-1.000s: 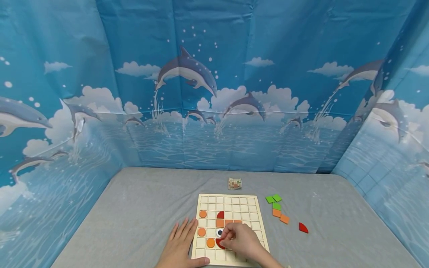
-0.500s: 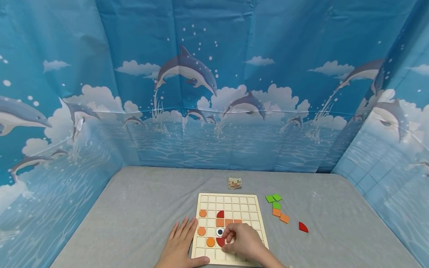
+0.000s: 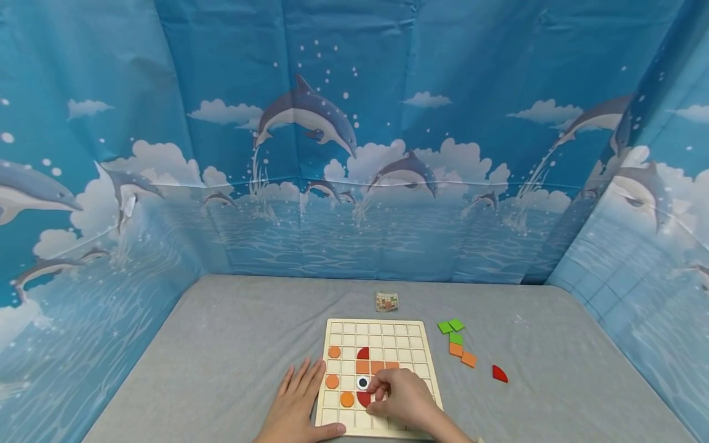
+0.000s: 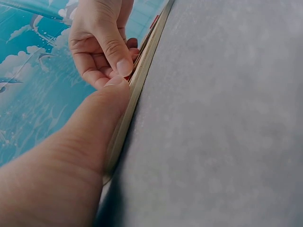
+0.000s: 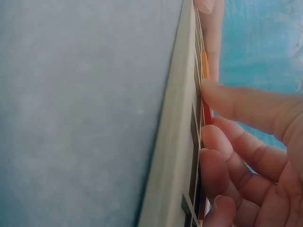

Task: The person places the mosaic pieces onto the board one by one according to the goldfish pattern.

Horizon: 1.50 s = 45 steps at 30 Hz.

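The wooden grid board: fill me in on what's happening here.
Someone is arranging flat pieces on a wooden grid board. The right hand pinches a red quarter-circle next to the black-and-white disc, while the left hand rests at the board's left edge. Orange pieces already sit on the board. Three green tiles, two loose orange tiles and another red piece lie to its right.

We count one board (image 3: 389,340), card (image 3: 386,302) and eye disc (image 3: 362,383), three green squares (image 3: 456,338), three orange discs (image 3: 332,381), at least five orange squares (image 3: 468,359), three red wedges (image 3: 500,373).
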### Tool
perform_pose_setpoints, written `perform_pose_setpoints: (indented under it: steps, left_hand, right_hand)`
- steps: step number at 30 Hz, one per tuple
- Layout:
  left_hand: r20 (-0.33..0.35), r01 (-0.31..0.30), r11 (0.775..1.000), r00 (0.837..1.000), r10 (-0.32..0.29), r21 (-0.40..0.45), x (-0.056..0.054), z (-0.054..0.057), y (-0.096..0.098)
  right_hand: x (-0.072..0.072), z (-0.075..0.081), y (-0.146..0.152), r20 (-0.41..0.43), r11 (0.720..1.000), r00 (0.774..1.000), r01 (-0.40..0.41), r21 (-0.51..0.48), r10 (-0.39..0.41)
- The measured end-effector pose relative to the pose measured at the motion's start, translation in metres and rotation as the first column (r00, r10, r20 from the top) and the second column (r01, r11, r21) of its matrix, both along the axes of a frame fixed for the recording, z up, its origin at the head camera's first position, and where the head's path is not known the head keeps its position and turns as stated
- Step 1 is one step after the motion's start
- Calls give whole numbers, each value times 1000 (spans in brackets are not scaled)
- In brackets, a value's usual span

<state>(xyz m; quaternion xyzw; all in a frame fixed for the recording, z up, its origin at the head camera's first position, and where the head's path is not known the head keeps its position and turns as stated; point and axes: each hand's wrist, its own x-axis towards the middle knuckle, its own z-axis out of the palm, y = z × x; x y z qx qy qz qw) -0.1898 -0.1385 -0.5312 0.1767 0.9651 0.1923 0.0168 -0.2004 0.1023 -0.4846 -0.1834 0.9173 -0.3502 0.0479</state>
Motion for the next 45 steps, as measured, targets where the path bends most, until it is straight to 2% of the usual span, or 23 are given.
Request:
perform_pose_setpoints:
  steps: [19,29,33,41,45]
  left_hand:
    - [-35,6,1000,999,-7,-16,-1,-3,0]
    - [-14,5,1000,1000,-5,-5,-1,-1,0]
    - [-16,14,1000,1000,-14,9,1,-1,-1]
    - [-29,22,1000,999,-21,22,2,0,-2]
    - [-31,18,1000,999,-18,15,2,-1,-1]
  right_hand:
    - [3,1,6,-20,1000,1000,6,-31,-6]
    - [1,1,27,-19,997,1000,3,-81,-5]
    - [-2,2,40,10,994,1000,18,-103,-17]
    - [-6,9,69,22,992,995,99,-81,-97]
    - [-9,9,81,3,980,982,190,-61,-190]
